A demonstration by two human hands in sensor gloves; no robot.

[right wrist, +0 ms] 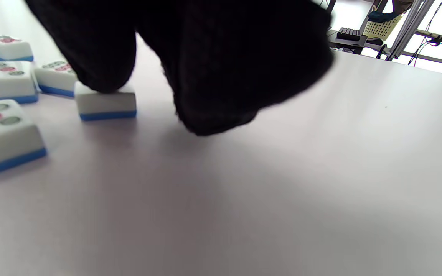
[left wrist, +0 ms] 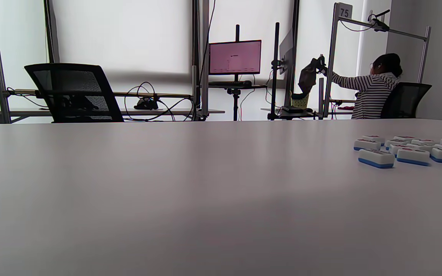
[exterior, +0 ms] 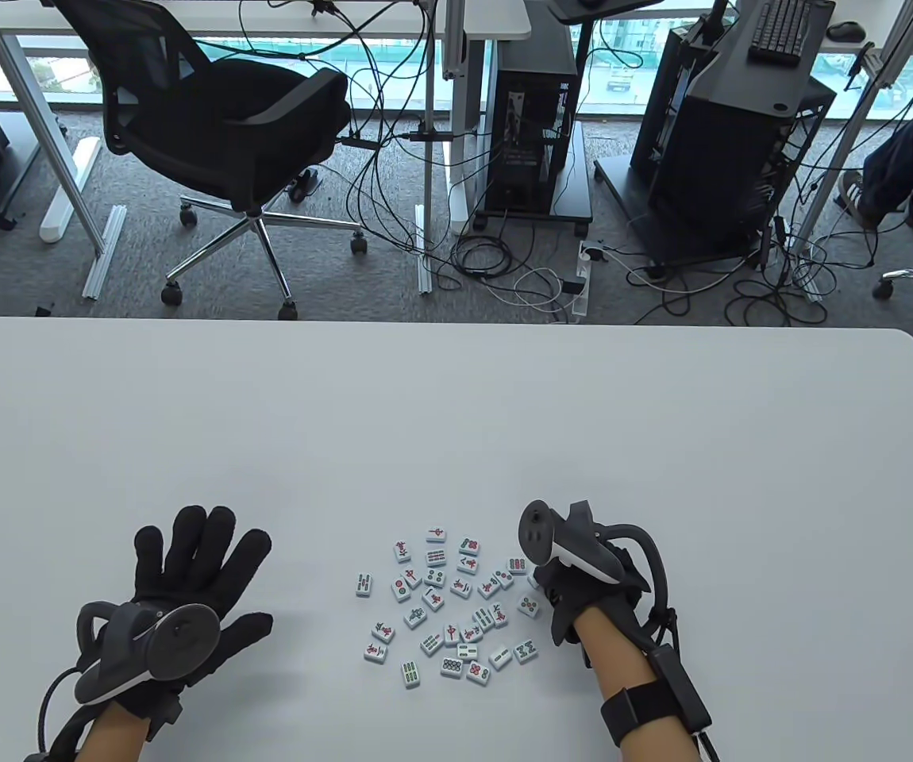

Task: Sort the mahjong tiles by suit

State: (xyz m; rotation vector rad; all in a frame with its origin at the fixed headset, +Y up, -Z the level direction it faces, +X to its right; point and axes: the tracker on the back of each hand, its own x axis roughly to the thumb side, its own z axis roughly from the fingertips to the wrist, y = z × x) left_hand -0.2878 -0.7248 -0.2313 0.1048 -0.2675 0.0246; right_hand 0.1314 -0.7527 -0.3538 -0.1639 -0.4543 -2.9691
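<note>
Roughly 30 tiles (exterior: pixel 456 603); left hand (exterior: pixel 186 587) splayed flat; right hand (exterior: pixel 575 587) fingertip on 1 tile (right wrist: pixel 106 102), grip unclear.

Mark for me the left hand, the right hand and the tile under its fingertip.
Black-gloved left hand (exterior: pixel 186 579), table view, glove back.
Black-gloved right hand (exterior: pixel 575 591), table view, knuckles.
White blue-backed mahjong tile (right wrist: pixel 106 105), right wrist view, side face.

We see bright daylight from the windows (left wrist: pixel 129 34) washing out the wrist views, soft shadows on the table (exterior: pixel 456 413), and the right hand (right wrist: pixel 205 57) as a blurred black mass.
</note>
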